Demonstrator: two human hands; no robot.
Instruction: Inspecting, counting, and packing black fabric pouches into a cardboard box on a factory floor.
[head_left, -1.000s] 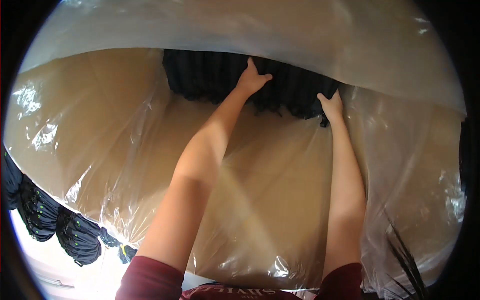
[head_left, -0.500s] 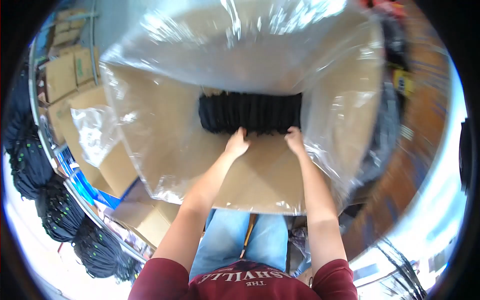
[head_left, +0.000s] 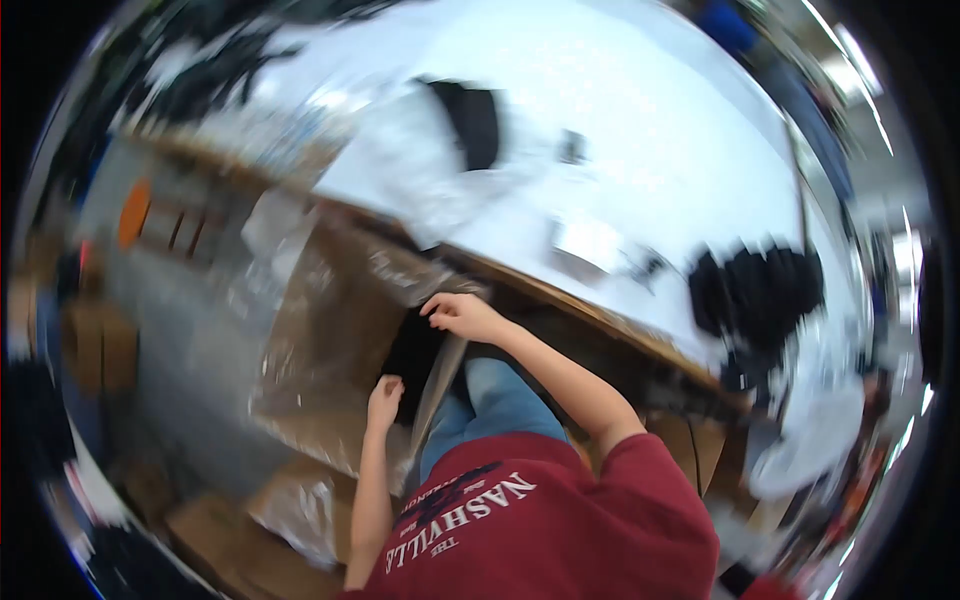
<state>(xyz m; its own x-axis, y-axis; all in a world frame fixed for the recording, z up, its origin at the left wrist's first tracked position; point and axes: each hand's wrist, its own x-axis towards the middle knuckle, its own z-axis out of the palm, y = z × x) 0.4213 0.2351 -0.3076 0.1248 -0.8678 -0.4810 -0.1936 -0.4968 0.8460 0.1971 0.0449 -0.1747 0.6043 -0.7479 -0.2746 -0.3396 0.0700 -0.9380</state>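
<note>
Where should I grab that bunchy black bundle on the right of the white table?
Probably both sides of its middle, coming from the table's near edge. The black bundle sits close to that edge of the white table, and its lumpy shape looks wide. Blur hides any handle.

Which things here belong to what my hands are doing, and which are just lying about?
Likely in use: plastic-lined cardboard box; black bundle inside it.
Apparently just about: orange stool; black pile at right on the white table; carton at left.
</note>
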